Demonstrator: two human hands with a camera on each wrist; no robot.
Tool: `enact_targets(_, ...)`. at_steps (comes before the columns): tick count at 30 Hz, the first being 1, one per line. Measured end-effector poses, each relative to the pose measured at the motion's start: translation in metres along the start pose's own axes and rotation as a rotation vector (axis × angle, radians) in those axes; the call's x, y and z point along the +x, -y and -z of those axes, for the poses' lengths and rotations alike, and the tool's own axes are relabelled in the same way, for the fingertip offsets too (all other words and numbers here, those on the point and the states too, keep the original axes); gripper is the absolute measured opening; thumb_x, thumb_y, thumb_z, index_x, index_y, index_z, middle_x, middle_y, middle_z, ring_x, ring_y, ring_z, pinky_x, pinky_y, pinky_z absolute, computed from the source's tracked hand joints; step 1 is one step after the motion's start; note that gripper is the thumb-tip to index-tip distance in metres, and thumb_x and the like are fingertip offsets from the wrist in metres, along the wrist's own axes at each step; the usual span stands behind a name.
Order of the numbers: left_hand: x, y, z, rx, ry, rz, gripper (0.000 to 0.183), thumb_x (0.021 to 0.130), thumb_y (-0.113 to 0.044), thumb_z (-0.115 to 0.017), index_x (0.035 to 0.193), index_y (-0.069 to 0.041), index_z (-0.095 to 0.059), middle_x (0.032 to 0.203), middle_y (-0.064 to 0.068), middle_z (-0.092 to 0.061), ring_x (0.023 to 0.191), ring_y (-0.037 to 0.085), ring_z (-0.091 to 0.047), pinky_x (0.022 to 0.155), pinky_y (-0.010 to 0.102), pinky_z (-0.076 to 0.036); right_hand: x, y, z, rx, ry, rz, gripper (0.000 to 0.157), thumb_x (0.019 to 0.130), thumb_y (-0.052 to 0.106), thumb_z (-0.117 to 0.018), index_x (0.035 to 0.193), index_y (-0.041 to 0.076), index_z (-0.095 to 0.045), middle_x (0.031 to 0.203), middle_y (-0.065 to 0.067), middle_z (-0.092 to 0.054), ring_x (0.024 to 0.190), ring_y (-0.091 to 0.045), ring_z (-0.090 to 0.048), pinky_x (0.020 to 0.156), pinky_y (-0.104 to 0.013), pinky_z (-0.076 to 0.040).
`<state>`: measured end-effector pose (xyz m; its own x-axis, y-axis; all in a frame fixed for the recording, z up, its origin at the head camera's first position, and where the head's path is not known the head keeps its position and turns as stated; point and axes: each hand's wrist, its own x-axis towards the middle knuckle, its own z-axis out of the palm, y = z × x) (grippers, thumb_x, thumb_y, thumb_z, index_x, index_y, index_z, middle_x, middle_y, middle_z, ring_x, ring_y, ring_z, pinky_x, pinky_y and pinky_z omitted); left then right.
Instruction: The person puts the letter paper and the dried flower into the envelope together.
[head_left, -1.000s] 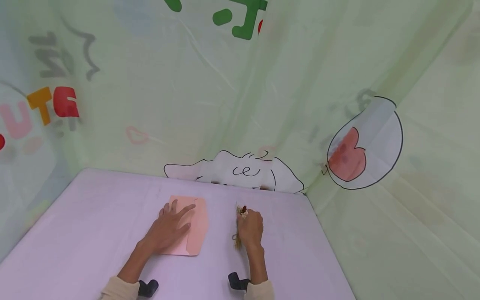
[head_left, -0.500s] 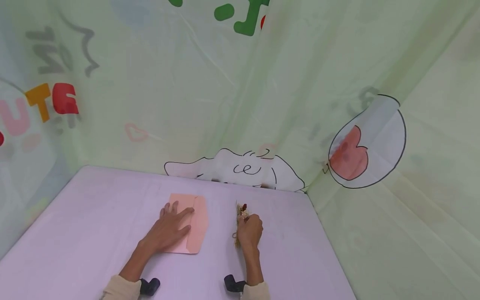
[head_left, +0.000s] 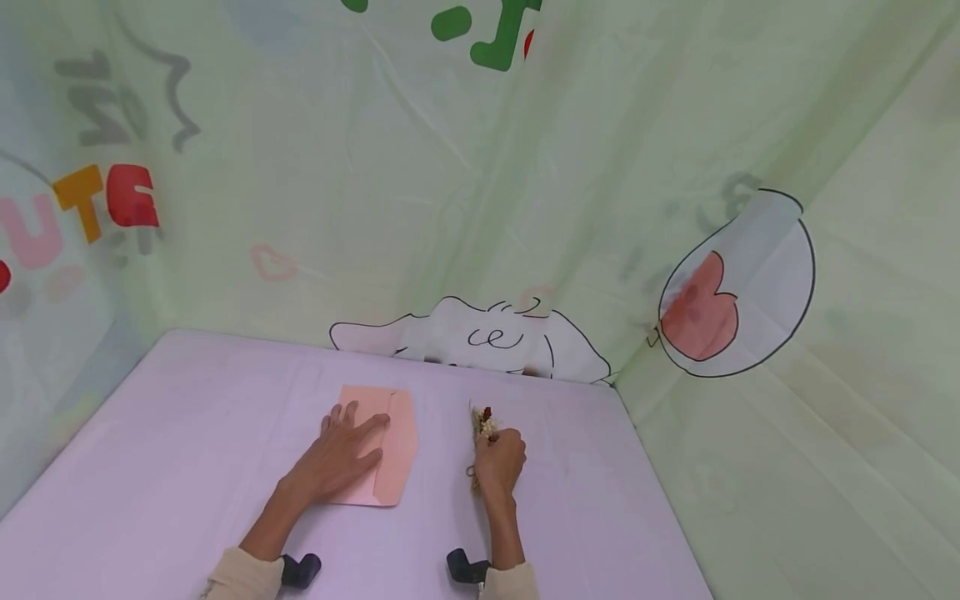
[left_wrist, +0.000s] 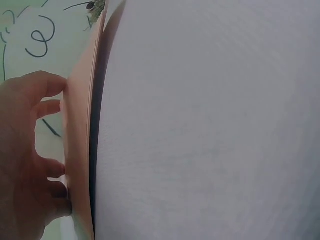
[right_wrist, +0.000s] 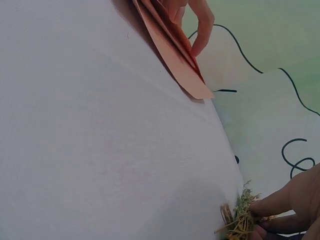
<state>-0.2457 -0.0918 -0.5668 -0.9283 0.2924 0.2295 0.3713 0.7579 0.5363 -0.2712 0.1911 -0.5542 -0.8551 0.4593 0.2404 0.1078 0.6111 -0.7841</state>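
A pink envelope (head_left: 397, 450) lies on the table with its flap side out to the right. My left hand (head_left: 341, 457) rests on it with the fingers spread; in the left wrist view the fingertips touch the upper face of the envelope (left_wrist: 80, 135). To the right, my right hand (head_left: 501, 463) pinches a small bunch of dried flowers (head_left: 486, 424), with a red bloom and pale blossoms showing past the fingers. Its tied stems (right_wrist: 241, 222) appear low in the right wrist view, partly hidden by the thumb and fingers.
The table (head_left: 585, 500) has a pale lilac cover. Printed cloth walls (head_left: 360, 208) rise along its back and sides. A black wrist mount (head_left: 302, 572) sits at the left sleeve, and another black mount (head_left: 467, 567) at the right.
My right hand has moved slightly along the bunch, toward the stems, and more of the blossoms show. The right forearm has shifted a little left. My left hand stays on the envelope.
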Motion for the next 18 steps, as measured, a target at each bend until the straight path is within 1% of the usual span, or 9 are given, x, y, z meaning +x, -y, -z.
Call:
enact_targets(4, 0.000, 0.003, -0.006, 0.001, -0.021, -0.006, 0.049, 0.103, -0.031, -0.067, 0.151, -0.021, -0.062, 0.160, 0.036, -0.043, 0.147, 0.062, -0.038, 0.122, 0.074, -0.031, -0.002, 0.002, 0.001, 0.026, -0.010, 0.007, 0.014, 0.090, -0.004, -0.081, 0.093, -0.016, -0.078, 0.080, -0.027, -0.077, 0.066, -0.033, -0.074, 0.062, -0.049, -0.063)
enact_targets(7, 0.000, 0.003, -0.006, 0.001, -0.034, -0.008, 0.049, 0.103, -0.031, -0.068, 0.150, -0.021, -0.063, 0.159, 0.036, -0.044, 0.146, 0.061, -0.039, 0.121, 0.073, -0.031, -0.002, 0.003, 0.000, 0.043, -0.024, 0.019, 0.012, 0.090, -0.004, -0.081, 0.091, -0.016, -0.079, 0.079, -0.027, -0.077, 0.066, -0.034, -0.075, 0.063, -0.050, -0.063)
enact_targets(10, 0.000, 0.000, -0.003, 0.005, -0.028, -0.007, 0.048, 0.103, -0.029, -0.068, 0.150, -0.020, -0.063, 0.159, 0.037, -0.045, 0.147, 0.062, -0.040, 0.121, 0.076, -0.031, -0.001, 0.006, -0.002, 0.055, -0.035, 0.029, 0.011, 0.090, -0.003, -0.081, 0.090, -0.014, -0.080, 0.079, -0.027, -0.078, 0.066, -0.034, -0.075, 0.064, -0.050, -0.063)
enact_targets(15, 0.000, -0.003, 0.002, 0.002, -0.031, -0.015, 0.047, 0.103, -0.028, -0.068, 0.150, -0.021, -0.063, 0.159, 0.037, -0.045, 0.146, 0.063, -0.041, 0.120, 0.077, -0.032, -0.004, 0.015, -0.005, 0.086, -0.045, 0.067, 0.009, 0.087, -0.005, -0.082, 0.090, -0.014, -0.081, 0.077, -0.026, -0.077, 0.065, -0.034, -0.074, 0.064, -0.050, -0.063)
enact_targets(18, 0.000, -0.004, 0.002, -0.006, -0.011, -0.004, 0.047, 0.104, -0.028, -0.067, 0.151, -0.020, -0.063, 0.161, 0.038, -0.043, 0.148, 0.065, -0.038, 0.122, 0.078, -0.029, -0.007, 0.022, -0.007, 0.099, -0.041, 0.078, 0.009, 0.086, -0.005, -0.083, 0.089, -0.013, -0.081, 0.075, -0.024, -0.077, 0.065, -0.032, -0.073, 0.064, -0.048, -0.062)
